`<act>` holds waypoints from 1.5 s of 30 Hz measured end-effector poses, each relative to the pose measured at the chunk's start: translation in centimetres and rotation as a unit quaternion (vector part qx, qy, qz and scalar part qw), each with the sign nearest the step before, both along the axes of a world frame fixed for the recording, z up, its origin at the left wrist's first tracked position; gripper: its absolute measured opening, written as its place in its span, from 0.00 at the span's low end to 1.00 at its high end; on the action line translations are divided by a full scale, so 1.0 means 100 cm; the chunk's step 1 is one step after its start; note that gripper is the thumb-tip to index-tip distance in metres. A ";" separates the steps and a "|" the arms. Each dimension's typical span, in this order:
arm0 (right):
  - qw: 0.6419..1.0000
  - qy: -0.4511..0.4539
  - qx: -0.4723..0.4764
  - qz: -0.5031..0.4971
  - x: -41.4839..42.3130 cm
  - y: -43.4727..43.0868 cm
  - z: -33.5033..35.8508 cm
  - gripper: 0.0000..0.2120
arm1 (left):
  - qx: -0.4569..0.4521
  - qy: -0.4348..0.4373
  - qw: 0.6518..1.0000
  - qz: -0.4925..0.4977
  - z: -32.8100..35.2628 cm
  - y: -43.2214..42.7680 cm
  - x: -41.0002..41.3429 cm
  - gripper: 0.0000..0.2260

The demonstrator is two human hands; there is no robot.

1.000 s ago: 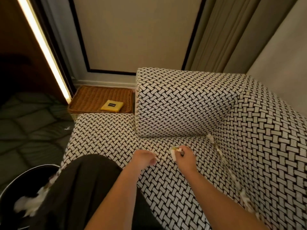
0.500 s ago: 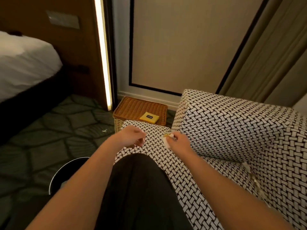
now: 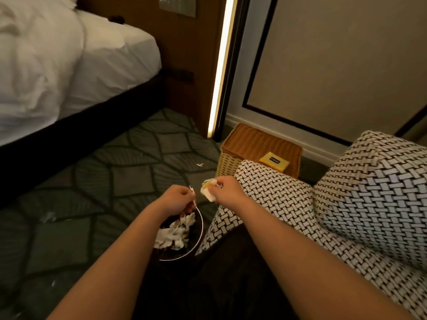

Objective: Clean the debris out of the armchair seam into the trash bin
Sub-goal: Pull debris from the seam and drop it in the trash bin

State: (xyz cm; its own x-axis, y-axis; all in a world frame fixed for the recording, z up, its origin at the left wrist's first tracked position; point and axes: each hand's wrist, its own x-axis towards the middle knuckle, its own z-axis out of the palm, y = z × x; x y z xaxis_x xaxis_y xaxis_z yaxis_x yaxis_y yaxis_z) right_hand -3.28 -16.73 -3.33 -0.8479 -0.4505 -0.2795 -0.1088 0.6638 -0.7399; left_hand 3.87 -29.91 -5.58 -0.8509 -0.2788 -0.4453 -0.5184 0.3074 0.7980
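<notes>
Crumpled white paper wad (image 3: pixel 208 192), flecked yellow, pinched by curled fingers of the right hand (image 3: pixel 227 190); the left hand (image 3: pixel 176 199) pinches a small white scrap (image 3: pixel 191 189). Both hang over the round black trash bin (image 3: pixel 202 227), beside the black-and-white woven armchair (image 3: pixel 346 204).

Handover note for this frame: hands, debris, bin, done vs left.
Left hand: pinches a small white scrap above the round black trash bin.
Right hand: grips a crumpled white-and-yellow wad near the bin's far edge, not released.
Bin: on the floor beside the black-and-white woven armchair, already holding white crumpled paper.
Done: some debris binned.
Left: drop both pieces. The seam is out of view, so check it. White flecks lie on the patterned green carpet.
</notes>
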 end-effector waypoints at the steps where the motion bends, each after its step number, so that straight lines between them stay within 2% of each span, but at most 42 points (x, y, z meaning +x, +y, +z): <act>1: 1.000 -0.011 0.005 0.007 0.000 -0.007 -0.010 0.11 | 0.003 -0.010 1.000 0.007 -0.010 -0.009 0.002 0.14; 8: 0.995 -0.084 0.053 0.025 -0.006 -0.042 -0.079 0.09 | 0.006 -0.058 0.995 0.076 -0.080 -0.049 0.010 0.17; 11: 0.990 -0.115 0.072 0.032 -0.005 -0.061 -0.105 0.10 | -0.013 -0.114 0.992 0.044 -0.114 -0.053 0.006 0.17; 14: 0.988 -0.116 0.095 0.021 -0.003 -0.070 -0.120 0.11 | -0.037 -0.130 0.989 0.061 -0.123 -0.059 -0.005 0.17; 17: 0.987 -0.109 0.119 0.011 -0.004 -0.080 -0.138 0.16 | -0.064 -0.153 0.985 0.052 -0.136 -0.067 -0.015 0.12; 22: 0.984 -0.118 0.132 -0.004 -0.008 -0.083 -0.158 0.16 | -0.098 -0.192 0.977 0.013 -0.153 -0.077 -0.020 0.13; 28: 0.984 -0.140 0.095 -0.049 -0.007 -0.087 -0.161 0.03 | -0.145 -0.212 0.966 -0.002 -0.154 -0.071 -0.026 0.12; 33: 0.984 -0.136 0.111 -0.026 -0.006 -0.083 -0.151 0.12 | -0.151 -0.201 0.968 -0.005 -0.147 -0.064 -0.022 0.11; 40: 0.986 -0.134 0.098 -0.009 -0.004 -0.069 -0.123 0.10 | -0.115 -0.075 0.990 -0.009 -0.119 -0.048 -0.010 0.13; 45: 0.988 -0.115 0.102 -0.004 -0.003 -0.053 -0.102 0.09 | -0.098 -0.022 0.995 0.006 -0.097 -0.028 0.001 0.14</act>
